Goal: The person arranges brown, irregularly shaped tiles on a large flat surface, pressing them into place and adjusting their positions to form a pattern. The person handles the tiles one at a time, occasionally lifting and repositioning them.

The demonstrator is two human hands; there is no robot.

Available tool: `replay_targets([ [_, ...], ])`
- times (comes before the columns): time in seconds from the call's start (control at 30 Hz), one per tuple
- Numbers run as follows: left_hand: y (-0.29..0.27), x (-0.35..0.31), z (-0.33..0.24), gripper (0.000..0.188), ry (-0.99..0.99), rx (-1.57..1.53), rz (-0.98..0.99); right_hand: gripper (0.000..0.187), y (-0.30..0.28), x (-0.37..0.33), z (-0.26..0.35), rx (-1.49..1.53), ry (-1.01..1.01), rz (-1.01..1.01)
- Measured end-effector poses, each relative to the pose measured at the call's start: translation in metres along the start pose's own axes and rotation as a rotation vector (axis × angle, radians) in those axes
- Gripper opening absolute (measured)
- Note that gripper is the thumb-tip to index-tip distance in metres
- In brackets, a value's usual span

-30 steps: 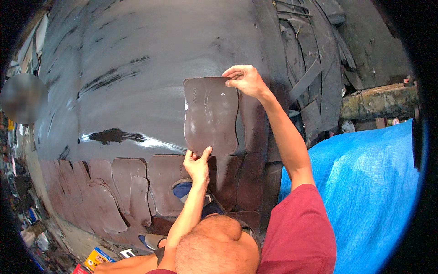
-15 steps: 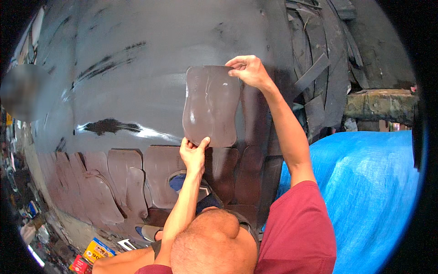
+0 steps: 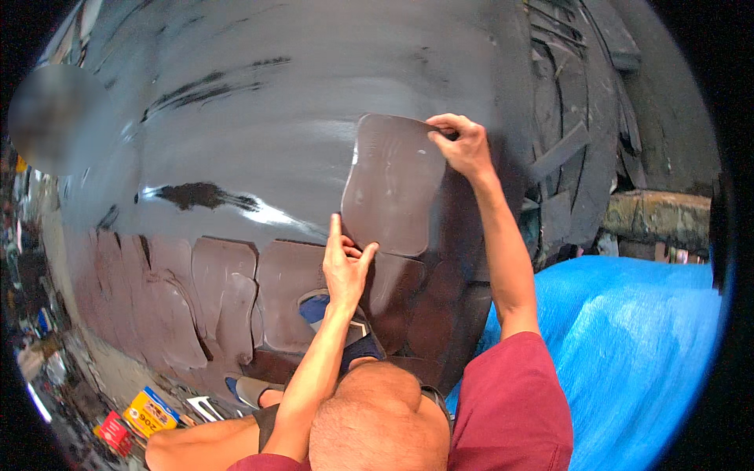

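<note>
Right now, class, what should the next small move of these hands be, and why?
Perhaps ease the upper right corner of the thin, curvy-sided brown sheet flat against the broad dark grey sheet while steadying the lower left corner: the right hand pinches that upper corner, and the left hand frames the lower one with spread thumb and index finger.

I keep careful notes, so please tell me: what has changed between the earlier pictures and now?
The brown piece has moved right over the dark sheet and turned slightly clockwise. The left hand has opened its pinch on the lower edge; thumb and index finger are now spread at the lower left corner. The right hand still holds the upper right corner; the row of brown pieces is unchanged.
</note>
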State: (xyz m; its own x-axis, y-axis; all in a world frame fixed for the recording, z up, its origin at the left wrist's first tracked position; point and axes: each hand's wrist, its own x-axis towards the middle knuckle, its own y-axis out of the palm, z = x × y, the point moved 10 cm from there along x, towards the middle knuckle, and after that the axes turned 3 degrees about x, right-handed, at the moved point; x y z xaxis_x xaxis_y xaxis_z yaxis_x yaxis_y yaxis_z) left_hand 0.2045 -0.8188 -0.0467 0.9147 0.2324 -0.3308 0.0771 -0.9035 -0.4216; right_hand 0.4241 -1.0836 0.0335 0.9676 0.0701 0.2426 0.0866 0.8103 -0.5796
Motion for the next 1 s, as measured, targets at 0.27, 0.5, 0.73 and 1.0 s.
replay_targets([
  [0.27, -0.006, -0.004, -0.009, 0.123, 0.005, -0.062, -0.151, 0.042, 0.006, -0.006, 0.014, -0.345, -0.132, 0.074],
  [0.5, -0.019, -0.020, -0.007, 0.063, 0.216, -0.017, -0.065, 0.059, 0.110, -0.024, 0.068, -0.842, -0.341, 0.366],
  [0.73, -0.361, -0.185, 0.182, 0.058, -0.627, 0.629, -1.627, 0.051, 0.129, -0.129, 0.127, -0.471, -0.710, 0.185],
  [1.0, -0.401, -0.209, 0.267, 0.059, -0.831, 0.354, -1.508, 0.044, 0.104, -0.104, 0.182, -0.144, -0.554, 0.027],
])
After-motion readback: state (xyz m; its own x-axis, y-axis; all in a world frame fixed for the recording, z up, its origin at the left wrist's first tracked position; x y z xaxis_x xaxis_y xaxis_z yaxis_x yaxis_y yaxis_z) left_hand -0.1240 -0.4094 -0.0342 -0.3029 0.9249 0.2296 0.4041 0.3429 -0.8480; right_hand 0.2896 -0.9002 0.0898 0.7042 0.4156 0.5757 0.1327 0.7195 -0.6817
